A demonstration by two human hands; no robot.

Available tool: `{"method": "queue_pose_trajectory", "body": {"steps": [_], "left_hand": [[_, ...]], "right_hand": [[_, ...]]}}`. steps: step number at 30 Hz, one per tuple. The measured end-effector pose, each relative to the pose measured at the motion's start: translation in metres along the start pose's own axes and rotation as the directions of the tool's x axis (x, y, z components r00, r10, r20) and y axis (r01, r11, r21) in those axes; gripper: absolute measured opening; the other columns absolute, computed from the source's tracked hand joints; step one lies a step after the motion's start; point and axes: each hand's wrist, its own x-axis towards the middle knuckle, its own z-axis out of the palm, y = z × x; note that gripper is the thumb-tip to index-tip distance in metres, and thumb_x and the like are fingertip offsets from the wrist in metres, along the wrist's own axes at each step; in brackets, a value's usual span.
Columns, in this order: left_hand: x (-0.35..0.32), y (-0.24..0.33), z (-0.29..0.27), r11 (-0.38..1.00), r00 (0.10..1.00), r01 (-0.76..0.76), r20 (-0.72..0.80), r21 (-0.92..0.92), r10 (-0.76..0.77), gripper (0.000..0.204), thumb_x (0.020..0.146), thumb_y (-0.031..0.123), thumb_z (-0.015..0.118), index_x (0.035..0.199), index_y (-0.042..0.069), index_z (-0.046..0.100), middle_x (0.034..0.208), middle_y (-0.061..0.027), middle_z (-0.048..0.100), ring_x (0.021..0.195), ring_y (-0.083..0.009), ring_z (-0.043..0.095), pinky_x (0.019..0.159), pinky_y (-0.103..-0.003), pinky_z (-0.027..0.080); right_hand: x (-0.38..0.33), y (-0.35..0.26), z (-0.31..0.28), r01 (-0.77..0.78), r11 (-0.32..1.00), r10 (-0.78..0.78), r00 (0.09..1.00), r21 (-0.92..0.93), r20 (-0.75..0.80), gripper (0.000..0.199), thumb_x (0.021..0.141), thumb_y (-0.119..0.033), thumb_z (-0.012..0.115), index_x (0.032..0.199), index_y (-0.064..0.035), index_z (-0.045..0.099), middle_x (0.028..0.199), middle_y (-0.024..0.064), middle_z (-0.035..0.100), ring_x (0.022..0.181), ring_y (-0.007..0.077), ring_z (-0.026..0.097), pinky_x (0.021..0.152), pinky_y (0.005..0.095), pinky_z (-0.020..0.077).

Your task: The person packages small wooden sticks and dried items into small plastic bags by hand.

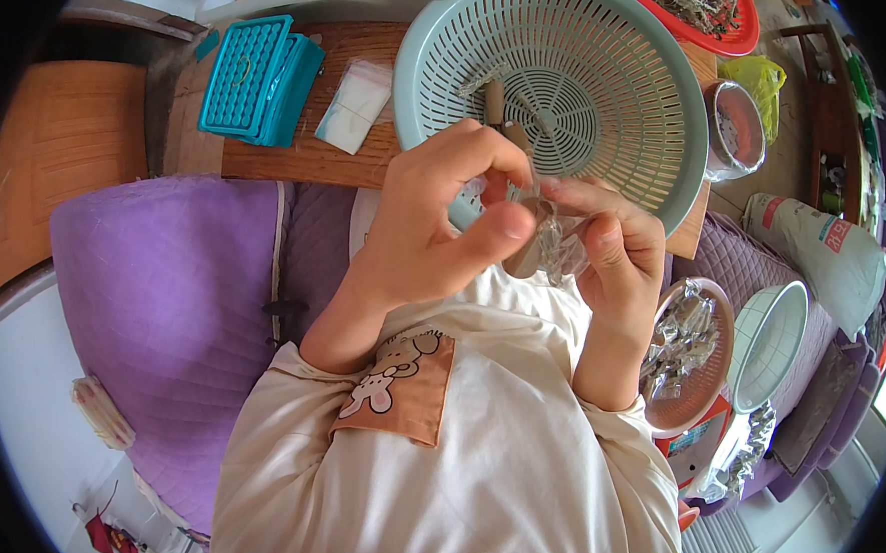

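My left hand [425,212] and my right hand [622,257] meet in front of my chest, above the near rim of a grey-green plastic colander [638,86]. Between their fingertips is a short brown roll [527,257] with crinkled clear film [560,250] around it. The left thumb and fingers pinch its upper left side, while the right thumb and fingers grip the film on the other side. What the roll is made of, I cannot tell. Inside the colander lie a few similar brown rolls [494,102], partly hidden behind my left hand.
Left on the wooden table [287,164] are stacked teal trays [247,81] and a packet of white sheets [356,106]. A red basket [746,35] of dried plants stands far right. Right of me are a pink basket [723,362] with film-wrapped pieces, a white basket [777,344] and a sack [813,257].
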Motion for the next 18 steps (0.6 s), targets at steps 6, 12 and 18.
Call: {"method": "queue_pose_trajectory", "body": {"steps": [6,12,18], "left_hand": [[0.005,0.006,0.001,0.993,0.997,0.074,0.02,0.093,-0.076,0.007,0.073,0.01,0.06,0.075,0.004,0.057,0.062,-0.0054,0.05,0.053,-0.0148,0.049,0.049,-0.025,0.038],[0.001,0.002,0.012,0.908,0.971,-0.216,-0.018,0.359,0.238,0.007,0.076,0.006,0.057,0.076,-0.001,0.057,0.069,-0.0076,0.055,0.059,-0.0202,0.054,0.053,-0.029,0.043],[0.004,-0.009,0.013,0.682,0.799,-0.55,0.066,0.483,0.598,0.01,0.07,0.002,0.061,0.079,0.0,0.056,0.075,-0.007,0.052,0.061,-0.0212,0.053,0.048,-0.029,0.043]], "right_hand": [[-0.005,-0.001,-0.002,-0.11,0.986,0.112,0.994,0.129,-0.006,0.035,0.086,-0.027,0.05,0.104,0.0023,0.058,0.067,0.0013,0.05,0.053,0.0066,0.04,0.051,0.0194,0.0308],[-0.009,0.006,0.001,-0.186,0.742,0.245,0.97,0.644,-0.002,0.038,0.087,-0.024,0.049,0.109,0.0073,0.051,0.068,0.0048,0.05,0.051,0.0075,0.043,0.049,0.0193,0.0359],[-0.012,0.017,0.007,-0.089,0.471,0.002,0.995,0.878,0.101,0.03,0.085,-0.026,0.051,0.078,0.003,0.052,0.063,0.0071,0.045,0.042,0.0091,0.044,0.041,0.0201,0.0382]]}}
